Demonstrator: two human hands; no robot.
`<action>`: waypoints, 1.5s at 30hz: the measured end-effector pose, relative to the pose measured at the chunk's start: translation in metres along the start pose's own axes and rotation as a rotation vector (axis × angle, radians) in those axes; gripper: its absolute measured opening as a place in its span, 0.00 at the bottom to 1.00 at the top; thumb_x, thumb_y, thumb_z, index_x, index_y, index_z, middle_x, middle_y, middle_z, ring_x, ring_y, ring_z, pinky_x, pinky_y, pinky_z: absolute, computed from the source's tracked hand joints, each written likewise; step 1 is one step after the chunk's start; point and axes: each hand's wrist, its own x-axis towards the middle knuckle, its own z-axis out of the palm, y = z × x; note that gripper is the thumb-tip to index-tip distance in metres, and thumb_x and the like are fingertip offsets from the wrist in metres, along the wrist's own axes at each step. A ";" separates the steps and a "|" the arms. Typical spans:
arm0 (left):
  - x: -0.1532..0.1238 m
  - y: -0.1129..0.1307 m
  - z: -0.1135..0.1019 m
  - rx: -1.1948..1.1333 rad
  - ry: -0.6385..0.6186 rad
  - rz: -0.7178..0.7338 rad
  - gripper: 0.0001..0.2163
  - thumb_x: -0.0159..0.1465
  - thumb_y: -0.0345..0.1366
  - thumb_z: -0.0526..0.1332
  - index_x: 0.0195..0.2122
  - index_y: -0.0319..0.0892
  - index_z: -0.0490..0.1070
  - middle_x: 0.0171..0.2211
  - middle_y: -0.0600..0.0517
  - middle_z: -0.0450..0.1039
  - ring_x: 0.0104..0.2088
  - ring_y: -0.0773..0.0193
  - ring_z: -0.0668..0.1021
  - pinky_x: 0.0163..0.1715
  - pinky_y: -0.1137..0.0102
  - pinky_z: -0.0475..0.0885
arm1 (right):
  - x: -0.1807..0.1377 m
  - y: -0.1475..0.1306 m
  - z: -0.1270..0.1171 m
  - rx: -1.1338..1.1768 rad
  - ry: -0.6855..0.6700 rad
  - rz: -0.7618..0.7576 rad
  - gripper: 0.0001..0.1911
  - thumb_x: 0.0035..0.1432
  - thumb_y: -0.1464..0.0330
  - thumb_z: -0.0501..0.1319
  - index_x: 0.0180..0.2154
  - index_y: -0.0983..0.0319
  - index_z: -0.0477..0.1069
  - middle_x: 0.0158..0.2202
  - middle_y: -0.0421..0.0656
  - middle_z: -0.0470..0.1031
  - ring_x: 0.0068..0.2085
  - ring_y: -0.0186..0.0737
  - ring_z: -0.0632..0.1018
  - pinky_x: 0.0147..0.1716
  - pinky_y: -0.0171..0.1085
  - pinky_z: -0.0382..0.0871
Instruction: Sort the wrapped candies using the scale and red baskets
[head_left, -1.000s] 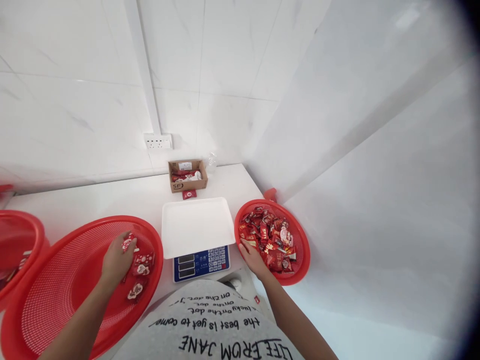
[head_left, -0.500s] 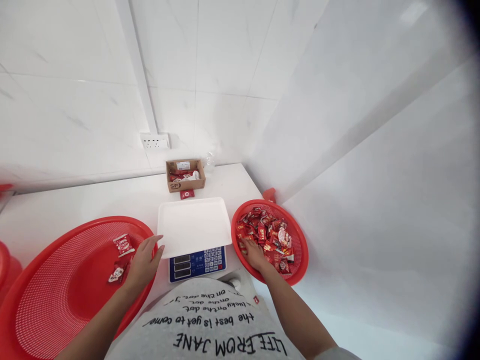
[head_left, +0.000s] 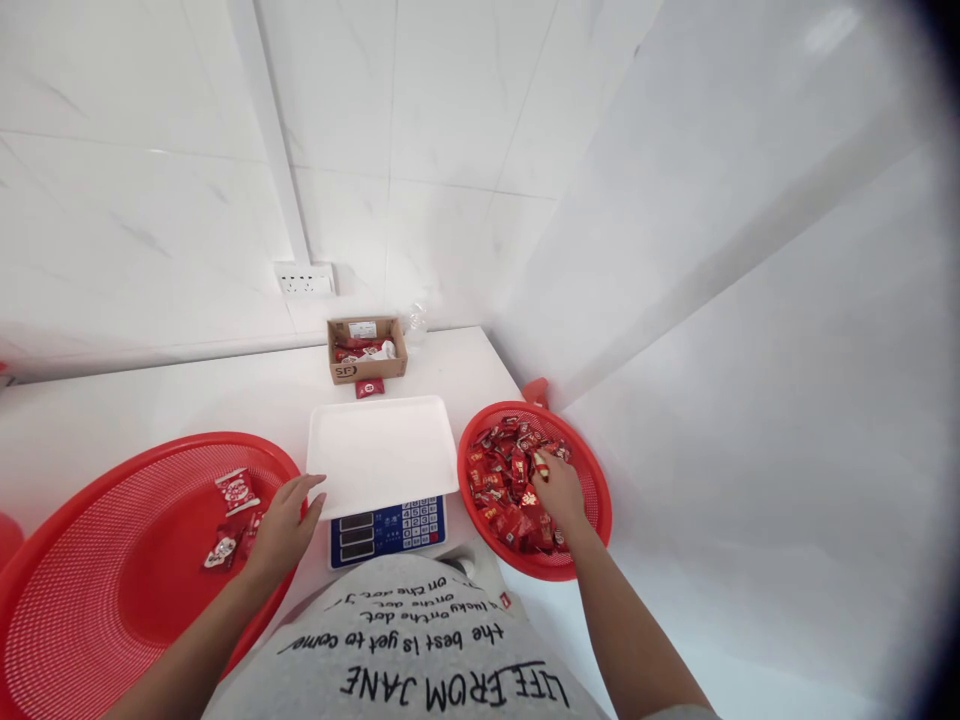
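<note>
My left hand (head_left: 285, 525) rests over the right rim of the large red basket (head_left: 97, 500), fingers apart, with its fingertips at the left edge of the scale's white tray (head_left: 381, 455). A few wrapped sweets (head_left: 238, 490) lie in that basket. My right hand (head_left: 561, 490) is inside the smaller red basket (head_left: 598, 500), its fingers pinching a small cream-and-red wrapped sweet (head_left: 541, 465). Many red wrapped sweets (head_left: 499, 480) are heaped under and beside that hand.
The blue keypad panel (head_left: 388, 531) of the scale faces me. Behind the tray, a cardboard box (head_left: 367, 352) holds red packets, with one red packet (head_left: 369, 388) before it. Clear plastic (head_left: 416, 318) lies by the box. White walls rise behind and at right.
My right hand has moved from the left side of the smaller basket to its right and lifted a sweet. My left hand has stayed by the tray. The view has shifted slightly.
</note>
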 end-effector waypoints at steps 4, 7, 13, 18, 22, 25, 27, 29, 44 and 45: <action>0.001 -0.001 0.008 0.004 0.018 0.008 0.15 0.60 0.42 0.50 0.43 0.43 0.69 0.46 0.44 0.71 0.49 0.53 0.71 0.48 0.57 0.67 | 0.007 -0.002 0.003 -0.110 0.017 0.009 0.28 0.54 0.68 0.51 0.58 0.59 0.55 0.60 0.47 0.57 0.61 0.49 0.53 0.58 0.54 0.42; 0.001 -0.001 0.012 0.006 0.011 0.026 0.15 0.61 0.42 0.50 0.43 0.43 0.69 0.47 0.44 0.70 0.50 0.55 0.71 0.50 0.58 0.66 | 0.004 -0.020 0.034 -0.026 -0.173 -0.198 0.29 0.54 0.68 0.51 0.58 0.63 0.56 0.62 0.48 0.51 0.63 0.44 0.51 0.60 0.44 0.44; -0.003 0.000 0.010 0.038 0.033 0.046 0.15 0.61 0.43 0.50 0.44 0.43 0.69 0.46 0.46 0.71 0.49 0.55 0.71 0.49 0.60 0.67 | 0.004 -0.050 0.093 0.015 -0.454 -0.238 0.31 0.53 0.69 0.53 0.60 0.61 0.53 0.64 0.50 0.45 0.63 0.46 0.51 0.58 0.45 0.46; -0.012 0.003 0.007 0.039 0.023 0.014 0.15 0.60 0.42 0.50 0.44 0.42 0.68 0.45 0.46 0.72 0.47 0.56 0.72 0.48 0.62 0.67 | 0.022 -0.055 0.101 -0.061 -0.378 -0.174 0.30 0.54 0.70 0.52 0.59 0.59 0.51 0.65 0.50 0.42 0.62 0.50 0.51 0.55 0.48 0.52; -0.018 0.006 0.007 0.032 0.004 -0.025 0.15 0.61 0.42 0.49 0.43 0.43 0.68 0.45 0.46 0.72 0.47 0.57 0.72 0.47 0.63 0.67 | 0.038 -0.056 0.102 -0.085 -0.353 -0.138 0.32 0.52 0.68 0.53 0.59 0.61 0.51 0.63 0.53 0.43 0.61 0.51 0.54 0.52 0.45 0.55; -0.020 0.009 0.007 0.015 -0.006 -0.034 0.15 0.61 0.42 0.49 0.43 0.43 0.69 0.45 0.46 0.72 0.47 0.57 0.73 0.47 0.64 0.68 | 0.045 -0.057 0.102 -0.095 -0.353 -0.144 0.31 0.52 0.66 0.54 0.58 0.63 0.53 0.62 0.54 0.47 0.60 0.51 0.55 0.52 0.43 0.55; -0.022 0.011 0.008 0.001 -0.010 -0.032 0.14 0.61 0.41 0.49 0.42 0.43 0.69 0.45 0.46 0.72 0.47 0.57 0.73 0.46 0.64 0.68 | 0.046 -0.058 0.101 -0.102 -0.344 -0.151 0.29 0.52 0.66 0.54 0.57 0.63 0.54 0.61 0.54 0.49 0.59 0.51 0.55 0.52 0.44 0.55; -0.023 0.012 0.010 -0.009 -0.013 -0.032 0.14 0.61 0.41 0.49 0.42 0.42 0.69 0.44 0.46 0.72 0.46 0.57 0.73 0.46 0.64 0.68 | 0.045 -0.059 0.101 -0.108 -0.331 -0.155 0.27 0.53 0.67 0.53 0.56 0.63 0.56 0.61 0.54 0.49 0.59 0.53 0.55 0.51 0.45 0.55; -0.026 0.013 0.019 -0.065 -0.102 0.003 0.14 0.61 0.41 0.49 0.41 0.44 0.70 0.43 0.48 0.73 0.46 0.58 0.74 0.47 0.63 0.68 | 0.024 -0.048 0.110 0.111 -0.293 -0.183 0.24 0.48 0.74 0.54 0.49 0.64 0.66 0.57 0.51 0.59 0.51 0.45 0.67 0.50 0.39 0.59; -0.026 0.013 0.019 -0.068 -0.106 0.007 0.14 0.61 0.41 0.49 0.41 0.44 0.70 0.43 0.48 0.73 0.45 0.58 0.74 0.47 0.63 0.68 | 0.024 -0.046 0.110 0.143 -0.286 -0.190 0.23 0.48 0.74 0.52 0.48 0.64 0.67 0.56 0.51 0.61 0.50 0.43 0.68 0.50 0.38 0.59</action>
